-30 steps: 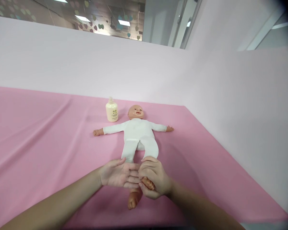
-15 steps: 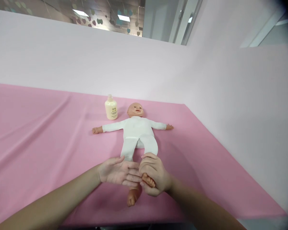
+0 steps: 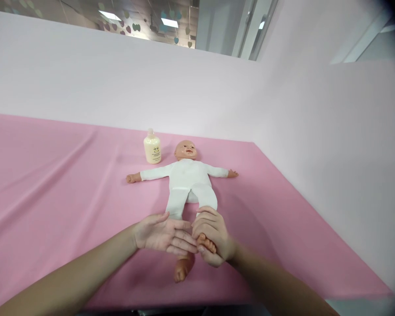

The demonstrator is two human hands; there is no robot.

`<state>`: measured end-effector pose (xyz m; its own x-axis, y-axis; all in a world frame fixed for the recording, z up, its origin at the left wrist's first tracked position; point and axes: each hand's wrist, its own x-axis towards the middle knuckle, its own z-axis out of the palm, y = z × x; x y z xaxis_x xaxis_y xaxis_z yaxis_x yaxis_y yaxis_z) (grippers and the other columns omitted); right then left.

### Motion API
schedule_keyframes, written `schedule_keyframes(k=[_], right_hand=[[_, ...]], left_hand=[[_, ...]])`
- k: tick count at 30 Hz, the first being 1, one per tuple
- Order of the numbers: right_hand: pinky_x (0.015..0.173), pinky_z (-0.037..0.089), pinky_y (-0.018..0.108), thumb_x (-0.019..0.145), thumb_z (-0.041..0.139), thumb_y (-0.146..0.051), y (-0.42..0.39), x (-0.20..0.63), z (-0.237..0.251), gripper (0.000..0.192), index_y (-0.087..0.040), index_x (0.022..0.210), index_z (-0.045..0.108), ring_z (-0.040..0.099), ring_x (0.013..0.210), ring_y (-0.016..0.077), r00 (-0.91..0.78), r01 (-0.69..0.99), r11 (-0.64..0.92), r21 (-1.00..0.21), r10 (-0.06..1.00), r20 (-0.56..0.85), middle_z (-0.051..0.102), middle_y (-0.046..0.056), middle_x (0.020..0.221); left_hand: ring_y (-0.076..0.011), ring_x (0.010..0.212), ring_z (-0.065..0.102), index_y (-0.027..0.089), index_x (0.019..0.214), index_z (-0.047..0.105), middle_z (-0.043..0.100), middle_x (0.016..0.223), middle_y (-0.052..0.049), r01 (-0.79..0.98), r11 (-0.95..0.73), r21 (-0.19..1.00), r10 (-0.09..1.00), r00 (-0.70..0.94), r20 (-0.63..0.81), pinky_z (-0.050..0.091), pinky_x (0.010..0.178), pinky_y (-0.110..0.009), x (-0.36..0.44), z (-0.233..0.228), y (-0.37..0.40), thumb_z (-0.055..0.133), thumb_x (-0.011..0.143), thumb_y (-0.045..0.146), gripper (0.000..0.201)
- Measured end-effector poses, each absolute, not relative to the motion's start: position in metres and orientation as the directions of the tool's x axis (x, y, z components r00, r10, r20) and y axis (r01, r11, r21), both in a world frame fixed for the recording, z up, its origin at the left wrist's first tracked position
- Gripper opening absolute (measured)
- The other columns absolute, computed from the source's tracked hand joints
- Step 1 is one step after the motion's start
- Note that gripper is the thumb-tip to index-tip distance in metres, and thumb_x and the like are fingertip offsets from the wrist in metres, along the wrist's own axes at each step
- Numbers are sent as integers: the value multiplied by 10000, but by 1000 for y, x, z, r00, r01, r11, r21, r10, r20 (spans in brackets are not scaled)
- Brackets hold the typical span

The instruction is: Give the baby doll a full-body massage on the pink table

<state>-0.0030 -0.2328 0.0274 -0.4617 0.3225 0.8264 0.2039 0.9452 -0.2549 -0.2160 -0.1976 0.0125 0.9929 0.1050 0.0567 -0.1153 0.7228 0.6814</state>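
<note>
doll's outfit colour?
White one-piece on the doll, plain, no pattern visible; it shows in the head view, set against the pink cloth.

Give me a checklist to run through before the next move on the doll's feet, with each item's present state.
1. Right hand closed around one foot of the doll: ok.
2. Left hand flat and open over the doll's other lower leg: ok.
3. Other foot free, showing below the hands: ok.
4. Doll on its back, arms spread on the pink cloth: ok.
5. Bottle upright beside the doll's head, apart from both hands: ok.
6. Bottle cap shut: cannot tell.
</note>
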Motion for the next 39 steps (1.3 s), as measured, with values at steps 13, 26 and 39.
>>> schedule_keyframes(k=[13,26,39], right_hand=[[870,488,362,890,353,-193,-240,-2,30,277,-165,1056,572,630,796,134,-508,188,966,-175,248,825,676,62,857],[956,426,480,669,649,-364,-231,-5,27,638,-178,1230,411,635,851,219,-407,447,881,-156,356,842,669,52,880],[608,491,307,750,566,-139,-227,-6,28,380,-136,1120,479,585,646,147,-431,367,929,-43,211,877,623,32,735]], left_hand=[[-287,1318,417,66,1416,333,486,1355,-199,-135,755,642,98,991,93,183,1108,-439,-212,14,-203,469,849,590,784],[-286,1222,498,49,1393,372,500,1330,-208,-171,767,618,179,983,49,238,1069,-421,-220,5,-195,441,858,574,752],[-254,1269,443,76,1352,442,526,1312,-156,-168,778,605,157,985,71,175,1112,-404,-214,6,-199,505,839,553,703]])
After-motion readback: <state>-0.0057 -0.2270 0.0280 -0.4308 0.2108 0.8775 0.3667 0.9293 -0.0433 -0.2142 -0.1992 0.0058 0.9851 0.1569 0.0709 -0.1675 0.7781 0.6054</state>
